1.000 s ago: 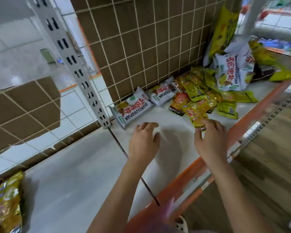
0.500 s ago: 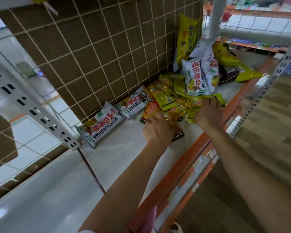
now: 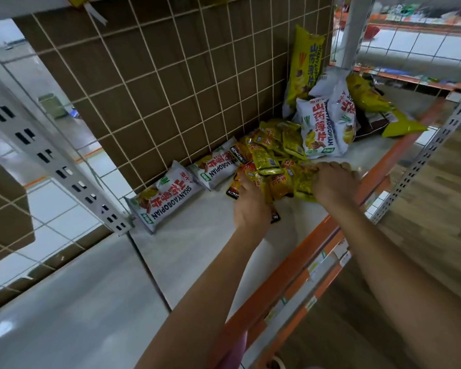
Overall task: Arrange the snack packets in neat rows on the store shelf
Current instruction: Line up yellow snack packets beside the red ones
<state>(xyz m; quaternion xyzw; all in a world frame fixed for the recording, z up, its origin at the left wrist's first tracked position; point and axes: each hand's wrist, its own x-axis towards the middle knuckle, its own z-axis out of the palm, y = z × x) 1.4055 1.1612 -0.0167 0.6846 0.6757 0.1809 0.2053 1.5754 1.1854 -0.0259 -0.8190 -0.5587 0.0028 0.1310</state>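
Observation:
A heap of several small yellow and orange snack packets (image 3: 273,158) lies on the white shelf (image 3: 197,251) against the wire grid back. My left hand (image 3: 250,206) grips the heap's left side, fingers curled among the packets. My right hand (image 3: 334,183) grips its right side, holding yellow packets. Two white SHANYAOBOPIAN packets (image 3: 168,199) (image 3: 216,167) lie in a row along the grid to the left. Larger white bags (image 3: 322,129) and a tall yellow bag (image 3: 304,65) stand behind the heap.
The shelf's orange front edge (image 3: 317,235) carries price labels. A grey slotted upright (image 3: 64,169) leans across the left, another upright (image 3: 423,155) stands at the right. Yellow and dark bags (image 3: 378,110) lie at the far right. Bare shelf surface stretches left of the packets.
Both hands moved from the bare shelf toward the heap of small packets and now grip it from either side. The view has swung right and closer.

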